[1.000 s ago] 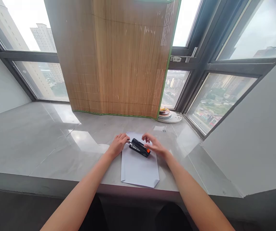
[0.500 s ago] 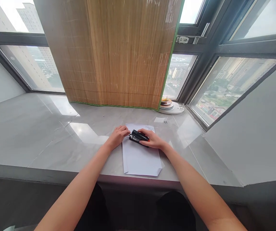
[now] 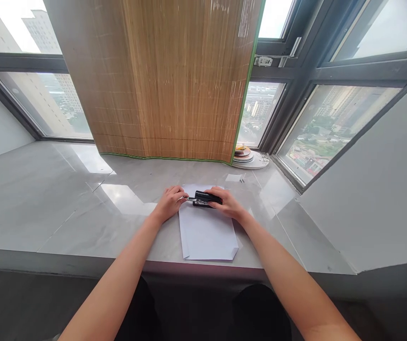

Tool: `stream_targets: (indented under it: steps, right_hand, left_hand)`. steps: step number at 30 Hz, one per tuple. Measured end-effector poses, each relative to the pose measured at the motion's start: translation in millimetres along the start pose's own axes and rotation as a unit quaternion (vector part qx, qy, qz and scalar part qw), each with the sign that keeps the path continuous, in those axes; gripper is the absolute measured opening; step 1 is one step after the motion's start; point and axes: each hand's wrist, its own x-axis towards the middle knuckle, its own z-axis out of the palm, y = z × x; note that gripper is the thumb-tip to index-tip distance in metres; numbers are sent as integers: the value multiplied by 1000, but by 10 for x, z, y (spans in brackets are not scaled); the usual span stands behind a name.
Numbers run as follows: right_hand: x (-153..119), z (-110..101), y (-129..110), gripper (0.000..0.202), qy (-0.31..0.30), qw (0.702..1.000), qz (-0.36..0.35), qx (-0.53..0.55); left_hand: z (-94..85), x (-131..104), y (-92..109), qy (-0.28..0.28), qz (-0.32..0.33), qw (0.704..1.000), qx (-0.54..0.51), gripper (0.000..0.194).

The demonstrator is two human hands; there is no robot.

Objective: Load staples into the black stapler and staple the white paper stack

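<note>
A black stapler (image 3: 203, 196) lies over the upper part of a stack of white paper (image 3: 208, 234), its black top and bottom parts showing apart with shiny metal between them. My right hand (image 3: 226, 202) is closed around its right end, fingers over the top and thumb at the near side. From its left end a thin metal piece (image 3: 190, 199) sticks out. The fingertips of my left hand (image 3: 170, 203) pinch the outer end of that piece. Whatever else sits inside the stapler is too small to make out.
Small grey staple-like strips (image 3: 242, 180) lie on the tiled sill (image 3: 139, 175) beyond the paper. Stacked plates (image 3: 249, 160) stand in the back right corner. A bamboo mat (image 3: 175, 94) hangs in front of the windows. The sill's front edge is close to my body.
The stapler has turned in my right hand, so that its metal inside now faces me. The metal piece at its left end shows longer, and my left hand has shifted slightly left.
</note>
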Motion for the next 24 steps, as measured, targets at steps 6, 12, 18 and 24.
stream_targets:
  steps: [6,12,18,24]
  right_hand:
    - [-4,-99,39,31,23,999,29,-6]
    - [-12,-138,29,34,45,999,26,8]
    - [-12,-105,-88,35,-18,999,-14,46]
    - [12,90,-257,40,-77,995,-43,40]
  left_hand:
    - [-20,7,7,10,-15,1000,-16,20]
    - [-34,3,-24,38,-2,996,-75,22]
    - [-106,-24,49,57,26,992,-110,19]
    - [-155,-21,114,3,39,994,-100,31]
